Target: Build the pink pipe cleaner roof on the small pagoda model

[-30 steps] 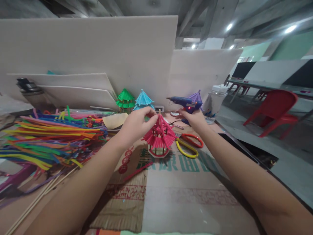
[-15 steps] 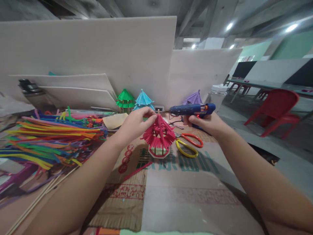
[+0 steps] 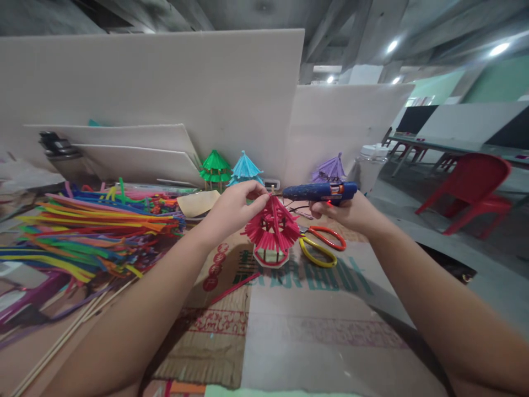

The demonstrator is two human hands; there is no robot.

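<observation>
A small red pavilion model (image 3: 271, 234) made of pipe cleaners stands on flattened cardboard (image 3: 314, 325). My left hand (image 3: 233, 208) pinches the top of its roof, fingers closed on the peak. My right hand (image 3: 349, 210) grips a blue glue gun (image 3: 320, 191), held level with its nozzle pointing left at the roof's tip. A red light glows on the gun by my fingers.
Scissors with red and yellow handles (image 3: 321, 246) lie right of the model. A heap of coloured pipe cleaners (image 3: 91, 231) and wooden sticks (image 3: 61, 342) fills the left. Green (image 3: 214, 166), blue (image 3: 245, 168) and purple (image 3: 329, 168) pavilions stand by white boards. A red chair (image 3: 475, 190) is at far right.
My right hand lifted the glue gun from the table behind the model and swung it level, bringing its nozzle to the roof's tip. My left hand stayed pinched on the peak.
</observation>
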